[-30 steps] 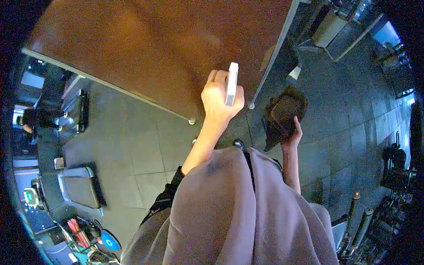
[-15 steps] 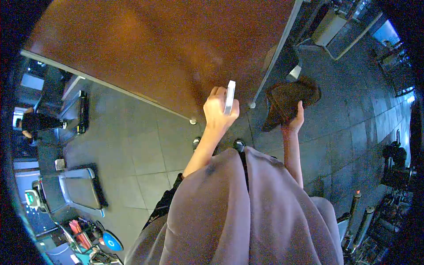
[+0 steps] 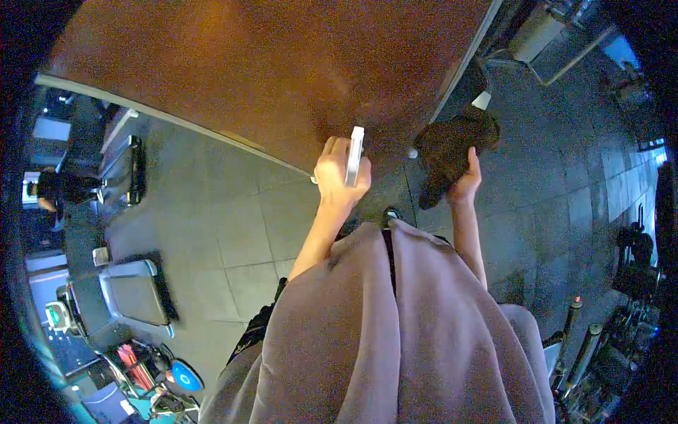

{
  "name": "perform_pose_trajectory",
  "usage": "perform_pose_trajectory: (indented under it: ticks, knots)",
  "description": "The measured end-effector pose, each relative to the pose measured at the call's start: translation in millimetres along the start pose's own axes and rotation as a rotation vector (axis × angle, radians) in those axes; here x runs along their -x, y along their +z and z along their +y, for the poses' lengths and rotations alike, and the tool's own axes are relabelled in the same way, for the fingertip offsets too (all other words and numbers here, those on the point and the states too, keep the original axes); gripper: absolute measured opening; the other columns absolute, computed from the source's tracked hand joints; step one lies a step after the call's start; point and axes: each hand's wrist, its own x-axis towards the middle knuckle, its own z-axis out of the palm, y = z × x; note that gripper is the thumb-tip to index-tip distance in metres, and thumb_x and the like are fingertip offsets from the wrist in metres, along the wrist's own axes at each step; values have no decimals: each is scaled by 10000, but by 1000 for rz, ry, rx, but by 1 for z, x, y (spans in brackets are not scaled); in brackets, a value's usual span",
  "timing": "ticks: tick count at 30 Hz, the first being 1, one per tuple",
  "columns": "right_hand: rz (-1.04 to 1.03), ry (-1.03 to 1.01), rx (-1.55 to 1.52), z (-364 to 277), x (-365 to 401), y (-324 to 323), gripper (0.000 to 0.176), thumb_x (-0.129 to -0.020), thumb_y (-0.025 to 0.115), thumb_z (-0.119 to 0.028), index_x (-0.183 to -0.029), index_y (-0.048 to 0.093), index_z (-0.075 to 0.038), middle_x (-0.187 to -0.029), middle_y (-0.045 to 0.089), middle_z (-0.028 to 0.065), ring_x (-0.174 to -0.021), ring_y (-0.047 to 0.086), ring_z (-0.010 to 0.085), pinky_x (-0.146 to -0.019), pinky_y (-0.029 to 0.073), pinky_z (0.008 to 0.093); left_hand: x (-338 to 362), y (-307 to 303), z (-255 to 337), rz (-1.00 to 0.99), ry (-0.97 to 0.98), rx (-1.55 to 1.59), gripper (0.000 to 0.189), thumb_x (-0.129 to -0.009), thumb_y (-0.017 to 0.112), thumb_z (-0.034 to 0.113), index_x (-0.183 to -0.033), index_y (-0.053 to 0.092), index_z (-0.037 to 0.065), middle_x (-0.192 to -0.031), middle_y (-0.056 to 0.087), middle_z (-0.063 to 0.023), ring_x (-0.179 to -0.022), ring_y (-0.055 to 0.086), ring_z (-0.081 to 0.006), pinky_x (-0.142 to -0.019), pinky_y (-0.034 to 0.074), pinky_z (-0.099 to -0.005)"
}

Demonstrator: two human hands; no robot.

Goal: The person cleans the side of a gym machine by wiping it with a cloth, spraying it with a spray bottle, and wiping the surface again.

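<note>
My left hand (image 3: pixel 337 173) is closed around a slim white object (image 3: pixel 355 157) that stands up between thumb and fingers. Its kind I cannot make out; it may be the top of something hidden by the hand. This hand is over the near corner of a large glossy brown panel (image 3: pixel 233 78) with pale edging. Off to the right, my right hand (image 3: pixel 465 185) grips a dark brown cloth (image 3: pixel 459 145), which hangs in folds beyond the fingers, beside the panel's right edge.
Grey tiles cover the floor (image 3: pixel 205 219). At left are a treadmill (image 3: pixel 134 293), a person in dark clothes (image 3: pixel 67 189) and a blue disc (image 3: pixel 186 377) among gym gear. A metal-framed bench (image 3: pixel 537 39) stands far right, with upright bars (image 3: pixel 583 357) at lower right.
My view has shifted a little. Both hands appear slightly further left, the left still around the white object and the right still with the cloth, which has swung and changed shape.
</note>
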Motion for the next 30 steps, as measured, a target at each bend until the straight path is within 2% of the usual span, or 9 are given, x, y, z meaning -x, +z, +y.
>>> perform_pose_trajectory:
  ticks: [5, 8, 9, 12, 13, 15, 18, 26, 30]
  knots:
    - [-8, 51, -22, 28, 6, 21, 440, -925, 436, -383, -1177, 511, -30, -1123, 585, 95, -998, 565, 280, -888, 441, 412, -2, -21, -4, 28, 29, 77, 137, -642, 575, 107, -739, 571, 11, -705, 551, -174, -628, 544, -361, -581, 465, -410]
    - [237, -207, 200, 62, -14, 16, 596, -917, 450, -435, -1337, 363, -21, -1355, 407, 93, -1222, 402, 238, -1038, 291, 378, 5, -40, -9, 70, 19, 45, 198, -621, 594, 134, -753, 618, -11, -693, 586, -148, -639, 573, -307, -594, 471, -382]
    - [136, -194, 151, 69, -29, 5, 578, -934, 440, -291, -1380, 247, 23, -1477, 158, 167, -1373, 117, 283, -1104, 147, 388, 12, -44, -18, 84, -3, 46, 223, -618, 596, 135, -782, 619, -15, -697, 582, -142, -649, 577, -300, -585, 470, -363]
    - [85, -593, 598, 90, -64, 11, 650, -756, 297, 166, -1384, 208, 25, -1436, 121, 313, -1357, 87, 420, -1107, 137, 421, 28, -62, -28, 69, -110, 98, 224, -624, 585, 128, -799, 610, -11, -706, 580, -109, -621, 583, -249, -568, 467, -345]
    - [316, -557, 757, 80, -57, 43, 581, -822, 331, 105, -1384, 210, 23, -1430, 121, 322, -1352, 102, 423, -1103, 155, 421, 34, -69, -31, 68, -107, 96, 224, -624, 585, 128, -799, 610, -11, -706, 580, -109, -621, 583, -249, -568, 467, -345]
    - [272, -1033, 1090, 73, -76, 53, 536, -886, 396, -20, -1384, 204, 32, -1428, 130, 322, -1345, 111, 435, -1102, 152, 411, 47, -78, -34, 84, -85, -3, 219, -655, 582, 184, -753, 602, -10, -675, 553, -156, -610, 526, -323, -562, 429, -393]
    - [318, -948, 834, 42, -60, 100, 577, -911, 463, -198, -1384, 219, 25, -1420, 157, 322, -1321, 156, 455, -1090, 156, 446, 72, -94, -47, 94, -186, -35, 217, -636, 564, 175, -746, 597, -9, -673, 548, -159, -606, 512, -325, -552, 417, -396]
    - [87, -1495, 1137, 44, -21, 156, 543, -836, 580, -231, -1247, 408, 79, -1289, 337, 319, -1036, 384, 477, -865, 329, 527, 106, -109, -51, 99, -440, 5, 192, -616, 543, 122, -742, 604, -10, -658, 551, -143, -611, 541, -302, -561, 448, -383]
    - [-14, -1701, 1332, 51, -26, 131, 329, -712, 675, -336, -991, 579, -191, -1358, 345, 225, -1110, 356, 472, -891, 287, 609, 113, -101, -72, 46, -355, 100, 303, -681, 579, 239, -829, 602, -24, -725, 551, -103, -566, 567, -205, -489, 461, -320]
